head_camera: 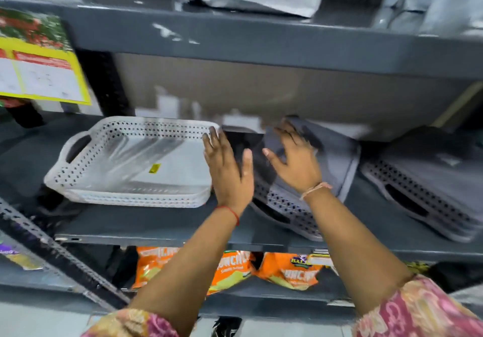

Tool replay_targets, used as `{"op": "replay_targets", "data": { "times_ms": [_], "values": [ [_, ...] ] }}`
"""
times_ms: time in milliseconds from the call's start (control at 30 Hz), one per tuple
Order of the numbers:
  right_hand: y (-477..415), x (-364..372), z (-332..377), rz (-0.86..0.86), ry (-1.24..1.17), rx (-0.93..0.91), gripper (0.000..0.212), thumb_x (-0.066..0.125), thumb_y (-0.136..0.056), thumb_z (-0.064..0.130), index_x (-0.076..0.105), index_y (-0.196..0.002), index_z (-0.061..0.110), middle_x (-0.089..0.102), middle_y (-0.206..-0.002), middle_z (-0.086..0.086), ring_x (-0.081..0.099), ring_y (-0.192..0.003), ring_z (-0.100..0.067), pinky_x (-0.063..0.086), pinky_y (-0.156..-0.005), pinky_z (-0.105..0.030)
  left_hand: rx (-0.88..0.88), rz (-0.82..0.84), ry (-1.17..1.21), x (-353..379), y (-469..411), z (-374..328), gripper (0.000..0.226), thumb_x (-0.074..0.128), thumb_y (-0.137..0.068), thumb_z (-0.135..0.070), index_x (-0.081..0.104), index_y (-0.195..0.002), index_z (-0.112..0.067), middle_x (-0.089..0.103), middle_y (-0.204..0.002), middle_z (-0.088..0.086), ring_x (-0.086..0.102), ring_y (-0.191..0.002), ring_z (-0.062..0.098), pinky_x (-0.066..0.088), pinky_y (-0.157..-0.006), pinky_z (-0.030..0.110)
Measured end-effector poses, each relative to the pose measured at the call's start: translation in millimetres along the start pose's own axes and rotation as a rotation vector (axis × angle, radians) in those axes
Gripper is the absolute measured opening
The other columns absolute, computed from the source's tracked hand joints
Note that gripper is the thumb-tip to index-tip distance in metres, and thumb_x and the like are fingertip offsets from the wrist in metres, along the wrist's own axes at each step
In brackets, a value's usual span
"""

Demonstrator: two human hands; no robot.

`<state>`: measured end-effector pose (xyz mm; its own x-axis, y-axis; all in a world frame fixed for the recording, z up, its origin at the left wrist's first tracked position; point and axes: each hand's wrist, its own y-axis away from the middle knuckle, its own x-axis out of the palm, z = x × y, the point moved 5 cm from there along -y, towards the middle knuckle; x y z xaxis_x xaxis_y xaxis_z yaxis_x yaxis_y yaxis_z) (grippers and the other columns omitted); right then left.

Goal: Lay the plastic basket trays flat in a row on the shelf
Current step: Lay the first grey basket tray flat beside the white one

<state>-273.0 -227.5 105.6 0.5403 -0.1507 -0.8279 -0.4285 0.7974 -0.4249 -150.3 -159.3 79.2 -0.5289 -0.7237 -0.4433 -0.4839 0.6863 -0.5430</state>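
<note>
A stack of white perforated basket trays (125,161) lies flat on the left of the grey shelf (162,229). A grey basket tray (337,161) leans tilted in the middle, its far edge raised toward the back. More grey trays (428,185) lie stacked at the right. My left hand (227,167) is spread open between the white stack and the tilted grey tray, fingertips near the white rim. My right hand (295,159) rests with fingers apart on the tilted grey tray's underside; the view is blurred, so a grip is not clear.
An upper shelf (261,39) hangs close above the trays, with white bags on it. A yellow and red sign (39,73) hangs at the left. Orange snack packets (235,268) fill the shelf below. A perforated metal upright (52,253) crosses the lower left.
</note>
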Motion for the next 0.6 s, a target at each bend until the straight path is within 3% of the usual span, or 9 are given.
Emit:
{"op": "replay_targets", "data": {
  "times_ms": [67,167,267,367,467,533,600],
  "values": [
    [12,-10,-31,-0.011,0.022,-0.008,0.060,0.041,-0.087,0.048,0.053,-0.125,0.005,0.050,-0.138,-0.019,0.048,-0.126,-0.035,0.041,-0.104,-0.048,-0.017,0.020,0.040,28,31,-20,0.098,0.000,-0.084,-0.067,0.018,-0.146,0.007,0.013,-0.157,0.024,0.006,-0.147,0.035,-0.001,-0.120,0.032],
    [24,-23,-85,-0.039,0.042,0.027,0.070,0.030,-0.086,0.062,0.059,-0.119,0.007,0.058,-0.130,-0.017,0.052,-0.123,-0.034,0.041,-0.103,-0.045,-0.256,-0.022,0.196,63,78,-38,0.113,-0.003,-0.073,-0.079,0.011,-0.147,0.005,0.003,-0.159,0.023,-0.002,-0.148,0.029,-0.013,-0.114,0.018],
    [24,-30,-131,0.069,0.080,0.163,0.084,0.024,-0.074,0.069,0.047,-0.132,0.012,0.042,-0.145,-0.016,0.036,-0.136,-0.031,0.029,-0.111,-0.045,-0.439,-0.058,0.313,89,115,-52,0.124,-0.003,-0.064,-0.087,0.008,-0.148,0.003,-0.003,-0.159,0.022,-0.006,-0.148,0.026,-0.018,-0.109,0.010],
    [14,-31,-172,0.151,0.076,0.266,0.089,0.027,-0.076,0.072,0.028,-0.144,0.014,0.014,-0.156,-0.016,0.013,-0.144,-0.032,0.013,-0.118,-0.047,-0.555,-0.108,0.385,108,134,-70,0.123,0.009,-0.065,-0.088,0.005,-0.149,0.001,-0.003,-0.160,0.018,-0.005,-0.143,0.014,-0.010,-0.109,0.011],
    [2,-32,-200,0.228,0.092,0.358,0.077,0.033,-0.087,0.063,0.014,-0.147,0.019,-0.002,-0.158,-0.015,-0.002,-0.145,-0.034,0.004,-0.119,-0.049,-0.631,-0.164,0.445,117,142,-71,0.110,0.026,-0.071,-0.079,0.003,-0.150,-0.006,-0.005,-0.161,0.012,-0.005,-0.149,0.019,-0.003,-0.119,0.024],
    [-5,-33,-216,0.265,0.061,0.434,0.077,0.032,-0.086,0.066,0.012,-0.147,0.024,-0.007,-0.158,-0.013,-0.004,-0.145,-0.033,0.004,-0.118,-0.048,-0.638,-0.182,0.473,122,146,-63,0.113,0.023,-0.068,-0.087,0.001,-0.151,-0.014,-0.004,-0.162,0.003,-0.003,-0.150,0.017,0.002,-0.124,0.035],
    [-10,-33,-228,0.299,0.048,0.475,0.081,0.033,-0.084,0.069,0.012,-0.147,0.023,-0.004,-0.158,-0.015,0.002,-0.145,-0.035,0.009,-0.118,-0.048,-0.627,-0.188,0.485,123,148,-56,0.113,0.021,-0.066,-0.087,0.000,-0.151,-0.016,0.000,-0.162,-0.001,0.000,-0.149,0.012,0.004,-0.124,0.036]
  ]
}}
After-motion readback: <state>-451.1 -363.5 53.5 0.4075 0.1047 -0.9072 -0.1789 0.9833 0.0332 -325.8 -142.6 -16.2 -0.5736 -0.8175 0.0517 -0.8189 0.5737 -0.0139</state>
